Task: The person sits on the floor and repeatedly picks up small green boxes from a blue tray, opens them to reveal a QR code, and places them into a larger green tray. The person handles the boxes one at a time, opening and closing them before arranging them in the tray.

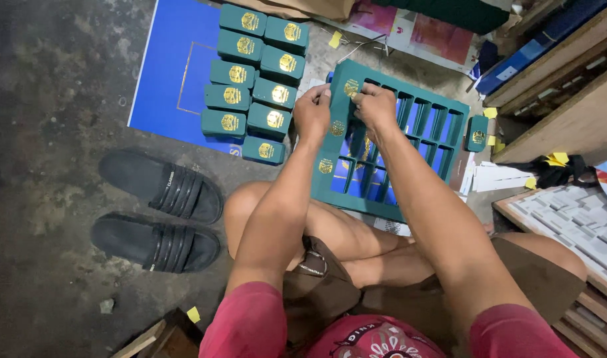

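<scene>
So the floor (pixel 58 86) here is bare dark concrete, pretty stained and scuffed, and the person sits right on it with legs crossed, in brown shorts and a red shirt. Everything else I'll place off the big green die-cut sheet (pixel 442 122) lying in front of their knees.

That sheet is dark green card with rows of rectangular windows already punched out, blue showing through the holes, and a few gold-stamped pieces remaining along its near-left side. Both hands are on its upper-left part: the left hand (pixel 312 111) and the right hand (pixel 376 106) have their fingers curled down tight, pinching one gold-emblem piece (pixel 350 89) between them, which sits attached in the sheet there.

Left of the sheet, a stack of punched green cards (pixel 257 83) is laid out in two overlapping columns, each with a round gold emblem, resting on a bright blue board (pixel 171 66). Further left and nearer, a pair of black slide sandals (pixel 159 215) sits side by side. Just right of the sheet lies one loose green card (pixel 476 132), with small yellow paper scraps (pixel 492 113) scattered near it. Beyond that are wooden shelves (pixel 568 79), and to the near right a wooden tray of grey-white pieces (pixel 575 222).
</scene>
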